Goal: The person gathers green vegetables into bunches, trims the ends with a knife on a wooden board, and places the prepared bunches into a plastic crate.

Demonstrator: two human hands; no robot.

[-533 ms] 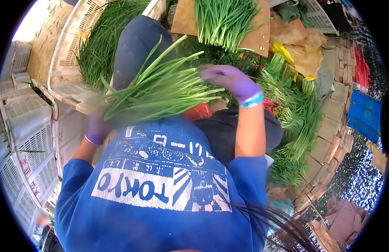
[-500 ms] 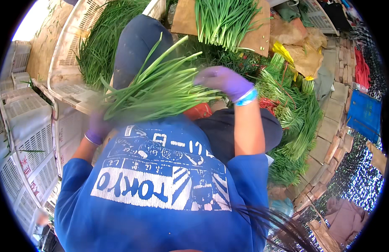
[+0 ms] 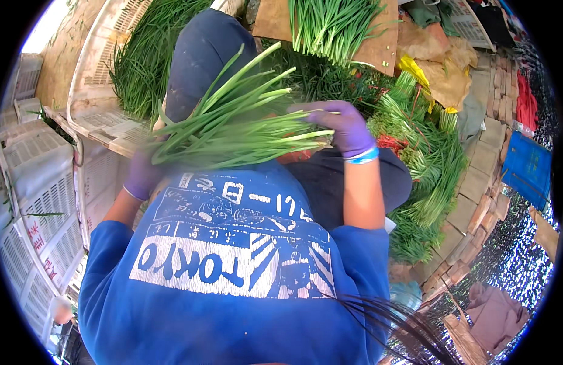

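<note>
A loose bunch of long green chives [image 3: 233, 131], with paler cut ends pointing right, lies across my lap above my blue shirt. My left hand [image 3: 143, 173], in a purple glove and partly blurred, is closed on the leafy end at the left. At the pale stalk ends, my purple-gloved right hand [image 3: 347, 129] has its fingers bent round a few stalks. Its fingertips are smeared by motion. Beyond my knees, a neat pile of chives [image 3: 333, 27] rests on a brown board [image 3: 379, 45].
A white crate [image 3: 90, 91] at the far left holds more chives [image 3: 151, 61]. Stacked white crates [image 3: 41, 164] stand at left. Tied chive bundles [image 3: 418, 164] lie on the right beside a brick edging [image 3: 470, 204]. Yellow plastic [image 3: 414, 72] and a blue bag [image 3: 528, 169] lie farther right.
My right hand has shifted to the right and slightly down along the stalk ends. The left hand still grips the bunch, which has spread a little to the right.
</note>
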